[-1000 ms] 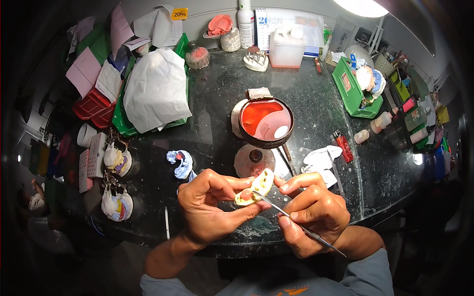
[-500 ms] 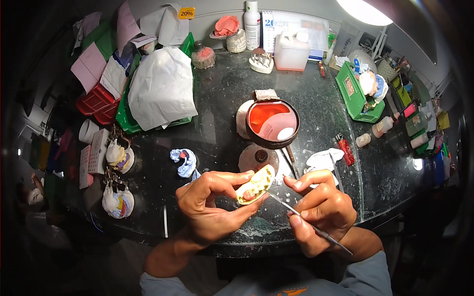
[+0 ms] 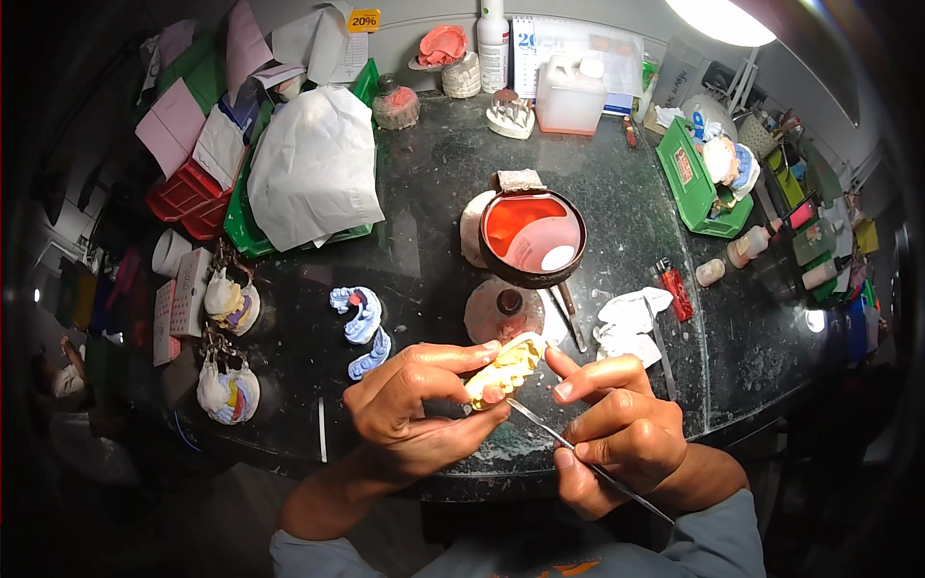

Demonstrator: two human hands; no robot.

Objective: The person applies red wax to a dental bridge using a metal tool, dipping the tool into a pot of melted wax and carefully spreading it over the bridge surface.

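Pan (image 3: 531, 280): red, pink contents (image 3: 511, 224). Jug (image 3: 568, 94): pinkish liquid (image 3: 567, 129), low. Green bin (image 3: 696, 199): models (image 3: 729, 166); printed label (image 3: 683, 165). Left hand (image 3: 409, 400): pinching yellow cast (image 3: 506, 370). Right hand (image 3: 621, 429): pinching probe (image 3: 541, 425).

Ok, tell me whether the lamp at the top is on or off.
On: the lamp glows solid white, and bright light falls on the yellowish cast in the left hand.

Dental cast (image 3: 509, 368) is in the left hand (image 3: 414, 400), pan (image 3: 535, 282) behind it on the bench (image 3: 424, 193), plastic jug (image 3: 568, 101) further back, lighter (image 3: 677, 295) off right, articulated models (image 3: 231, 393) way left.
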